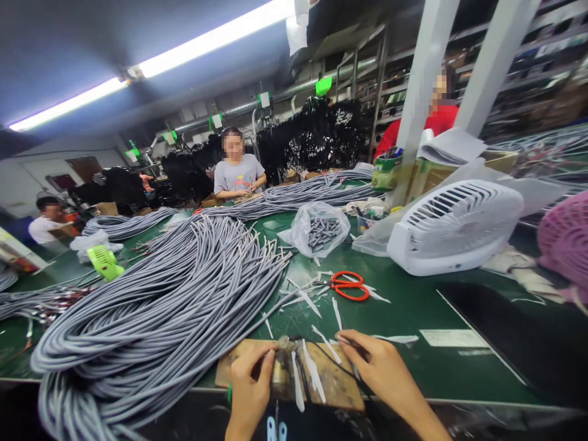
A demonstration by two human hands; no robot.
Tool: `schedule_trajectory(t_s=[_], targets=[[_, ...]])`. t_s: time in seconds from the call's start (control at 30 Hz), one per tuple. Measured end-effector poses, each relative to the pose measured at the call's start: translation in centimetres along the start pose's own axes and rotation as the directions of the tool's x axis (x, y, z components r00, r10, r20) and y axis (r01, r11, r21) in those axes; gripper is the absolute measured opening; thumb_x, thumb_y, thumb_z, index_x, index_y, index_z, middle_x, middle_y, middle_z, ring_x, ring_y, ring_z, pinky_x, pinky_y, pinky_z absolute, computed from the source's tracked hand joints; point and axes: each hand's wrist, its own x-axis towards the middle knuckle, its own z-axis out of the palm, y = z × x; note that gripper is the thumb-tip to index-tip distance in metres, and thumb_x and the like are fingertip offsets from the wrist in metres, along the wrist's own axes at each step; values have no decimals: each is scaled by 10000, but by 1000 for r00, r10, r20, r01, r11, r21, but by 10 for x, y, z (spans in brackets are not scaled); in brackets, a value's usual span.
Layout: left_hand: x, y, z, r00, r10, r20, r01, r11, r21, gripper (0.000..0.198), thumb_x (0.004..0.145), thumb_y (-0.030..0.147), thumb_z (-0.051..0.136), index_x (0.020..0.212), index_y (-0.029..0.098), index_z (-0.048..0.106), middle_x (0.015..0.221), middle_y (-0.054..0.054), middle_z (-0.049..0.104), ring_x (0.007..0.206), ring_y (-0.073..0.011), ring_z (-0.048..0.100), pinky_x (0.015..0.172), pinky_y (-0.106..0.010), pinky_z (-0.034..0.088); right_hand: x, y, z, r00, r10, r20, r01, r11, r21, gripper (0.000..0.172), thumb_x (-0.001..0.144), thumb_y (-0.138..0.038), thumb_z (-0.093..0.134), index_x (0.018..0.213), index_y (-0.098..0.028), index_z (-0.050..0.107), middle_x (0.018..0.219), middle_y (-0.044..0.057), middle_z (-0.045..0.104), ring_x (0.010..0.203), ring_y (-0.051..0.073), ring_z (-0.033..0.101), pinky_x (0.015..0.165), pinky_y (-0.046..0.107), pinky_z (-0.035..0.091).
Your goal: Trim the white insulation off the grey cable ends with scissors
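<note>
My left hand is closed at the left part of a worn wooden board, thumb and forefinger together beside a small metal fixture. Whatever lies between those fingertips is hidden. To the right, my right hand pinches at the board's far right corner, and what it grips is too small to name. A thin black cable runs over the board toward that hand. White strips lie across the wood between both hands. Beyond the board rest red-handled scissors among more strips.
A large bundle of grey cables fills the left side and hangs over the table edge. Behind the scissors sits a clear bag of dark small parts. A white fan and a black mat are at right. A co-worker sits opposite.
</note>
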Motion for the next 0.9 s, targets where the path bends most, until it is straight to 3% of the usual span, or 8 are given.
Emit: schedule_trajectory(t_s=[0.57, 0.77, 0.9], targets=[[-1, 2, -1, 999, 10, 33, -10, 1000, -6, 241, 830, 305, 491, 839, 198, 707, 831, -71, 723, 782, -201, 674, 713, -297, 547, 0, -4, -2, 999, 36, 7, -36, 999, 24, 282, 785, -306, 432, 792, -210, 697, 791, 68, 722, 686, 216, 670, 649, 297, 513], [0, -19, 5, 994, 82, -74, -88, 993, -80, 197, 780, 330, 557, 808, 220, 718, 825, -47, 719, 791, -209, 662, 742, -290, 533, 1, -13, -5, 998, 60, 15, -60, 998, 25, 241, 761, -182, 455, 781, -195, 695, 771, 38, 712, 687, 173, 651, 648, 249, 463], [4, -35, 9, 981, 176, -88, -181, 982, -60, 189, 744, 394, 580, 795, 281, 722, 798, -2, 720, 739, -219, 670, 719, -297, 549, 4, -13, -6, 989, 136, -53, -134, 990, 41, 250, 778, -211, 480, 935, -185, 673, 597, -2, 625, 547, 134, 565, 555, 214, 424]])
